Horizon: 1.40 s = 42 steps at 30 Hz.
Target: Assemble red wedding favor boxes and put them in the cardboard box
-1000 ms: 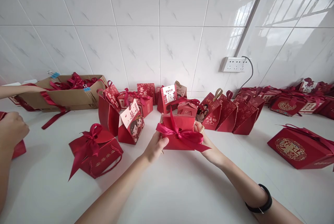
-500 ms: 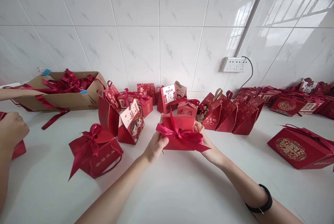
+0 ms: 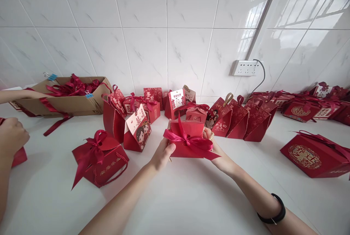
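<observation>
A small red gift box (image 3: pixel 188 128) with a glossy ribbon bow (image 3: pixel 197 141) across its front is held between my two hands in the middle. My left hand (image 3: pixel 163 151) grips its left side, thumb on the front. On the opposite side, my right hand (image 3: pixel 213 146) is closed around the edge, its fingers partly hidden behind the box and bow. Gold twisted cord shows beside the right fingers. To the left stands another red gift box (image 3: pixel 109 160) with a bow and a rope handle. A pale-fronted box (image 3: pixel 137 129) with cartoon figures is behind that one.
Several red boxes (image 3: pixel 236 120) line the back by the tiled wall. A cardboard box (image 3: pixel 68 106) of ribbons stands at the left; a co-worker's arm (image 3: pixel 23 95) reaches into it, and the other hand (image 3: pixel 12 136) is nearer. A red box (image 3: pixel 311 154) lies right.
The cardboard box has shifted slightly to the right, along with the co-worker's reaching arm. My hands and the held gift box stay practically still.
</observation>
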### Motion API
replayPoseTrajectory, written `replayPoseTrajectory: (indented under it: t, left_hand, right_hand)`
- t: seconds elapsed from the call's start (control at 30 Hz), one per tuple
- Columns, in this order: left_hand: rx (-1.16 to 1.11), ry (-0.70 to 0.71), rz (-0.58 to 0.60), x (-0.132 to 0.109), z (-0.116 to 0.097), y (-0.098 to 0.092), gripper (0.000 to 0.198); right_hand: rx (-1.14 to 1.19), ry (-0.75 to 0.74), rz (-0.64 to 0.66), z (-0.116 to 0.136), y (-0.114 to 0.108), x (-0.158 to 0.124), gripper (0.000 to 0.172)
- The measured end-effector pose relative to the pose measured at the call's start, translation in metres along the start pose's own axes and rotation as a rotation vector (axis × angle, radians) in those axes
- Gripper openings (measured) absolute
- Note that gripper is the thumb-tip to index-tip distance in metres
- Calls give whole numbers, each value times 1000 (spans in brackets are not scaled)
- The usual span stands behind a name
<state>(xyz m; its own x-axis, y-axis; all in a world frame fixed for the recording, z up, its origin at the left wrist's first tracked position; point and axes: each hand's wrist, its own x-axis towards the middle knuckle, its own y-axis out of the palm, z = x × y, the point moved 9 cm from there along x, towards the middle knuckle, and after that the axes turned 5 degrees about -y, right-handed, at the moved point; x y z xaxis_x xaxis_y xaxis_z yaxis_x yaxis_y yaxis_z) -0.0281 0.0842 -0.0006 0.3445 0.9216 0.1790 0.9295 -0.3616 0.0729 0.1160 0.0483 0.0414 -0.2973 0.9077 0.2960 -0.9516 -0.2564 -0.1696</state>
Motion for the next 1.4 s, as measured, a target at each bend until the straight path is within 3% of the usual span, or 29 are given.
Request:
replayPoseTrajectory:
  t: [0.33,0.83,1.4]
  left_hand:
    - [58,150,93,0,-32,19,60]
    - [-22,158,83,0,-35,19,57]
    - [28,111,61,1,-23,13,62]
  right_hand:
    - [23,3,-10,2,-1,0,73]
    - [17,-8,-4,1,0,1,80]
    - [20,-17,1,2,0,2,80]
